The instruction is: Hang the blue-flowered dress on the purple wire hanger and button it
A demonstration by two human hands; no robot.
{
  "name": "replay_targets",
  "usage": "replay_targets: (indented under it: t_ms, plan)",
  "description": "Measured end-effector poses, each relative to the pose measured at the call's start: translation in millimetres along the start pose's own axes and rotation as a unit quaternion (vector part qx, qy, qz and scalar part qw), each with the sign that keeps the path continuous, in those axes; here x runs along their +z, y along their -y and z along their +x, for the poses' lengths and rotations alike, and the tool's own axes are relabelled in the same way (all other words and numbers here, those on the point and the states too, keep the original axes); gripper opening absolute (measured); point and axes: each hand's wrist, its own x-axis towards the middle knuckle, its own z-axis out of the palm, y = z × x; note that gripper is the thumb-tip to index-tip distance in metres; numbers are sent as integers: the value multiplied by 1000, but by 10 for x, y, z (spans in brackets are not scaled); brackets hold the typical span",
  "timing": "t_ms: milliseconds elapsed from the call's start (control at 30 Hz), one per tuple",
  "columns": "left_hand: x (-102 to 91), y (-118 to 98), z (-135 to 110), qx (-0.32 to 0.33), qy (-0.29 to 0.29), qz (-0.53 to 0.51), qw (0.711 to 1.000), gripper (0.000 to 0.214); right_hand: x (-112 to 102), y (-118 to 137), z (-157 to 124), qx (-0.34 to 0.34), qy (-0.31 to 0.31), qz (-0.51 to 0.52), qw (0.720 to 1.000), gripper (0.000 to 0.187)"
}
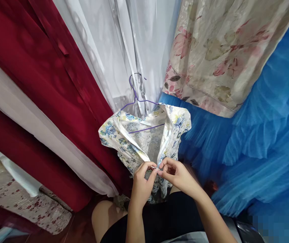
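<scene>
A small floral dress (124, 135), white with blue and yellow flowers, hangs in front of me on a purple wire hanger (135, 96). Its back is open along a zip. My left hand (141, 184) and my right hand (176, 173) meet at the bottom of that opening. Both pinch the fabric edges at the zip's lower end, fingertips almost touching. A small metal zip pull shows between my fingers.
Dark red garments (40, 77) hang at the left, sheer white fabric (114, 47) in the middle, a cream floral garment (222, 50) at the upper right and blue tulle (261, 141) at the right. My knees and a wooden floor show below.
</scene>
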Motion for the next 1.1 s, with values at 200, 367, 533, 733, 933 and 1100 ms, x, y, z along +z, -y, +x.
replay_targets:
  t_ms: [200,367,533,733,933,1100]
  plan:
    - [7,-67,-32,-11,4,-53,999,5,62,88,-19,2,4,-29,1000,13]
    - [22,-114,-62,-3,-21,-79,997,5,56,255,-95,2,5,-61,998,19]
    - [85,-132,-52,55,-55,-66,995,8,10,287,-134,5,21,-66,998,22]
    - [147,-66,-17,56,-104,-63,991,8,-10,246,-130,-2,44,-105,993,23]
    - [118,-34,294,67,-155,-48,984,10,-9,194,-76,-6,62,-106,992,24]
    - [-63,-256,721,135,-197,2,971,9,30,330,-117,12,75,-138,987,26]
